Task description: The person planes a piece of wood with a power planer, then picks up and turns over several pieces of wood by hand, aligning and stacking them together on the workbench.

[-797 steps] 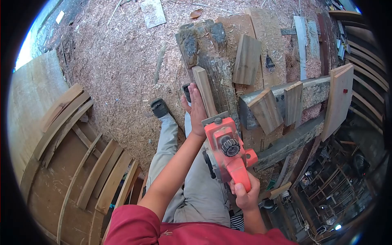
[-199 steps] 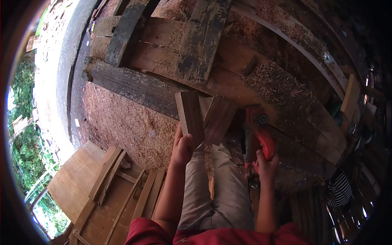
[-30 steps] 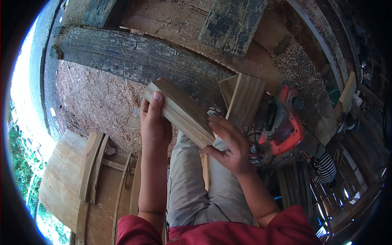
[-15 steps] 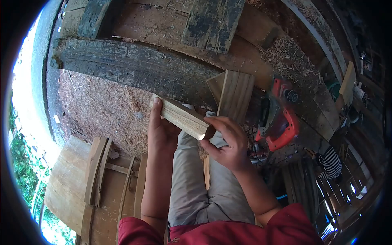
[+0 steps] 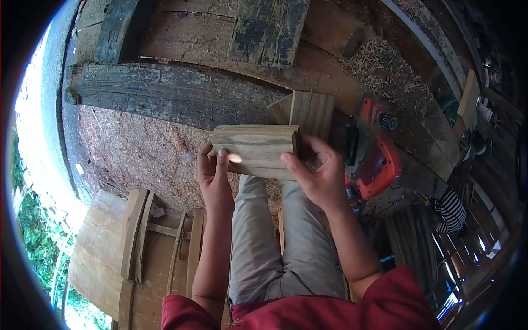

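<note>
Between my two hands, above my knees, is a short wooden block [image 5: 256, 147] with lengthwise edges and a bright spot of light on its face. My left hand [image 5: 213, 170] grips its left end, the thumb on the near face. At the right end my right hand [image 5: 316, 173] has its thumb on the face and its fingers behind, partly hidden. Just beyond the block, a striped wooden piece [image 5: 313, 113] rests at the end of the weathered beam. A red power planer [image 5: 379, 148] lies to the right of my right hand.
A long weathered beam [image 5: 170, 93] crosses in front of me, with sawdust [image 5: 137, 143] on the ground below it. Wooden strips [image 5: 137, 231] and curved boards lie at lower left. Shavings [image 5: 385, 71] are heaped at upper right, and a striped cloth [image 5: 450, 212] is at far right.
The block has turned from a slant with its end toward me to nearly level, its broad face now showing. Both hands have shifted with it and still hold its ends.
</note>
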Available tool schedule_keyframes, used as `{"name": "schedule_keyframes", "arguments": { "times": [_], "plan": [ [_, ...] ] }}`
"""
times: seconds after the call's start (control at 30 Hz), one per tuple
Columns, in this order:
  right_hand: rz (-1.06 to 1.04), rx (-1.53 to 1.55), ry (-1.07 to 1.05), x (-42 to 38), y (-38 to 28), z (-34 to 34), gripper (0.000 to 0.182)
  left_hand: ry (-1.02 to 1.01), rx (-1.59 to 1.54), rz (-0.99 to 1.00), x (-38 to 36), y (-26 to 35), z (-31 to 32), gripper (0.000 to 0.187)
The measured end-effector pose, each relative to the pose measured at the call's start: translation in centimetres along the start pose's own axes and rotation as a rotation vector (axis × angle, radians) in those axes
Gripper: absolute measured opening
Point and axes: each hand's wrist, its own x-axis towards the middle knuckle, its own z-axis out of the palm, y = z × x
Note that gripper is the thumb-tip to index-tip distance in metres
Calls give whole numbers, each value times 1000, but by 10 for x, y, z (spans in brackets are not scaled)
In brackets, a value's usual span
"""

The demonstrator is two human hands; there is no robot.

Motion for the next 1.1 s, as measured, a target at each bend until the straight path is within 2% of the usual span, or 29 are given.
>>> {"name": "schedule_keyframes", "arguments": {
  "times": [0.07,0.2,0.3,0.4,0.43,0.53,0.57,0.7,0.8,0.83,0.97,1.1],
  "plan": [
    [50,19,-15,2,1,-2,40,43,36,8,-3,4,4,41],
    [10,60,-12,4,9,-1,43,81,-4,58,-9,6,5,39],
    [23,65,-23,3,4,-3,45,37,60,168,-14,4,-5,43],
    [54,114,-25,0,1,-10,45,-52,166,363,-26,7,-3,48],
    [73,147,-6,-1,4,-14,46,-103,166,447,-26,6,-2,52],
    [211,379,67,-6,16,-20,48,-267,135,487,-39,12,-2,80],
    [242,472,53,-5,16,-24,48,-292,212,502,-43,17,-5,99],
    [336,675,-26,-8,24,-43,47,-428,401,728,-45,45,-8,113],
    [377,781,-71,-9,33,-49,46,-470,323,757,-42,46,-12,105],
    [383,813,-86,-9,35,-49,45,-446,270,736,-42,50,-10,96],
    [413,795,-72,-7,36,-45,45,-401,271,751,-38,43,-18,83],
    [391,766,-95,-7,36,-37,46,-333,283,769,-38,34,-24,78]
  ]
}}
